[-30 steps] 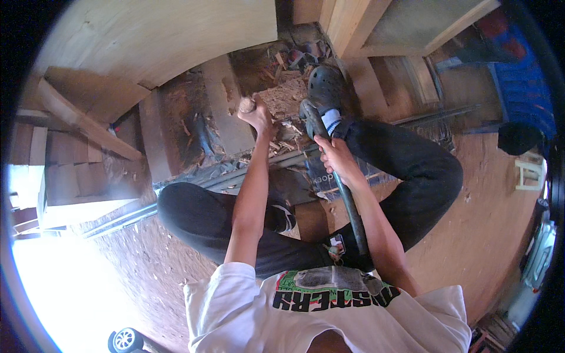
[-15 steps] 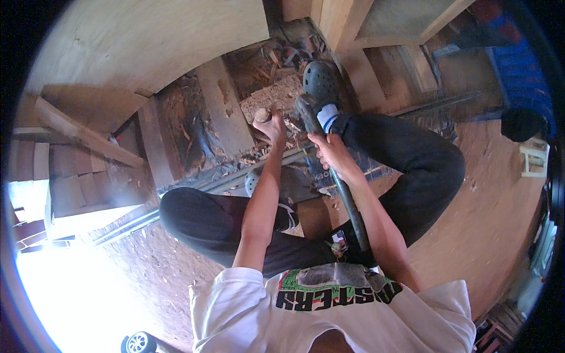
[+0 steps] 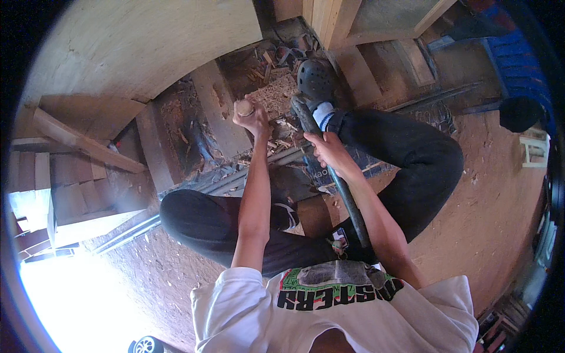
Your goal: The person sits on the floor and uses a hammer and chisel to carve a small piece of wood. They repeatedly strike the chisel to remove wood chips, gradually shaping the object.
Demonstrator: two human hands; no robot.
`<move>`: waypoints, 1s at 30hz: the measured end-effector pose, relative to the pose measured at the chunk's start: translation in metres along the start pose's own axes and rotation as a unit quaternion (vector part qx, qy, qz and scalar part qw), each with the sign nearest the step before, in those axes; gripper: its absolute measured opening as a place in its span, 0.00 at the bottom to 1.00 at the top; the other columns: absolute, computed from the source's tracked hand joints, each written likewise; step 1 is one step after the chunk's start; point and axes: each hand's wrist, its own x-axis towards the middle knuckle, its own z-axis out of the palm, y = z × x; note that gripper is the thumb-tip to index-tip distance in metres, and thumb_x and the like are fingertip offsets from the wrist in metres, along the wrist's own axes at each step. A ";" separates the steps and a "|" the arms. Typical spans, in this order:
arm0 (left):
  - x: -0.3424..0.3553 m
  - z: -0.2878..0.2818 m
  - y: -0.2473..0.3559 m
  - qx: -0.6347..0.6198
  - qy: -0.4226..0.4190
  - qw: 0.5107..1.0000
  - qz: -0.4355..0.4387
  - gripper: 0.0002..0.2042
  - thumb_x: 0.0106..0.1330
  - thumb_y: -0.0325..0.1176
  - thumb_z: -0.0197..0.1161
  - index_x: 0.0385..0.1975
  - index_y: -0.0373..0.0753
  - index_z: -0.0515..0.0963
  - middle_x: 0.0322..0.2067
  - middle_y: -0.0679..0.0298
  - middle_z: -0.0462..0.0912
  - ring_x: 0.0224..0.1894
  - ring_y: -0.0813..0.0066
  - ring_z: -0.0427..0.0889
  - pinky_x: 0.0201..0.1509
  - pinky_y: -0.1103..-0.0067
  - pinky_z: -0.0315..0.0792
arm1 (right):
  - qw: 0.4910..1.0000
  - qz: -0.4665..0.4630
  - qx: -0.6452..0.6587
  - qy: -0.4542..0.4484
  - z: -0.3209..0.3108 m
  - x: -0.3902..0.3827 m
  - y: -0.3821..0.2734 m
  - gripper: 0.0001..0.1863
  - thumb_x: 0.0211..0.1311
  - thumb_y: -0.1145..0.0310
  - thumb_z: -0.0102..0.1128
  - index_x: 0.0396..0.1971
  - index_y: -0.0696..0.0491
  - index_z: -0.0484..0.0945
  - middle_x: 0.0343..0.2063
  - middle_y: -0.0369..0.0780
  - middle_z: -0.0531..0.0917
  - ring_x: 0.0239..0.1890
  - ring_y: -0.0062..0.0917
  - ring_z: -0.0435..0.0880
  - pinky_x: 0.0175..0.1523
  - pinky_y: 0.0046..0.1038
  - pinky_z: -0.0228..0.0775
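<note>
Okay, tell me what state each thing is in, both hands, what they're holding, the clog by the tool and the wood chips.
Left hand: fingers closed around the handle.
Wooden handle: gripped, round end showing; its other end hidden.
Right hand: fingers closed around the tool.
Long dark tool: held, slanting.
Dark clog: worn, over a white sock.
Wood chips: loose, scattered.

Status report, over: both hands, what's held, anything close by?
Left hand closed on round-ended handle. Right hand gripping long dark tool. Dark clog near tool's far end.
</note>
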 end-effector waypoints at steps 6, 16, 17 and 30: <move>0.016 0.010 0.017 0.174 -0.018 0.984 -0.031 0.11 0.63 0.31 0.65 0.24 0.32 0.72 0.19 0.66 0.76 0.20 0.78 0.73 0.27 0.78 0.70 | 1.000 -0.001 -0.004 0.007 0.001 0.000 -0.003 0.22 0.61 0.48 0.61 0.28 0.53 0.68 0.16 0.28 0.65 0.15 0.11 0.63 0.18 0.19 0.54; 0.007 0.032 0.032 0.004 0.077 0.981 -0.177 0.10 0.62 0.28 0.67 0.28 0.31 0.72 0.20 0.65 0.73 0.21 0.78 0.70 0.26 0.80 0.67 | 1.000 -0.003 0.013 0.002 -0.001 0.000 -0.003 0.22 0.61 0.49 0.62 0.28 0.53 0.67 0.15 0.27 0.65 0.13 0.10 0.61 0.17 0.18 0.53; 0.016 0.028 0.034 0.004 0.072 0.985 -0.154 0.10 0.62 0.29 0.67 0.28 0.32 0.72 0.20 0.65 0.73 0.21 0.78 0.69 0.26 0.80 0.66 | 1.000 0.001 0.018 0.002 -0.002 0.000 -0.003 0.22 0.61 0.49 0.62 0.28 0.53 0.67 0.15 0.27 0.65 0.13 0.10 0.61 0.17 0.18 0.53; 0.062 0.007 0.051 -0.007 0.030 0.978 -0.207 0.15 0.62 0.34 0.69 0.33 0.36 0.67 0.17 0.68 0.71 0.16 0.81 0.67 0.19 0.80 0.63 | 1.000 0.013 0.020 0.006 0.002 -0.002 -0.003 0.20 0.61 0.51 0.62 0.26 0.49 0.65 0.14 0.26 0.64 0.12 0.09 0.61 0.16 0.17 0.52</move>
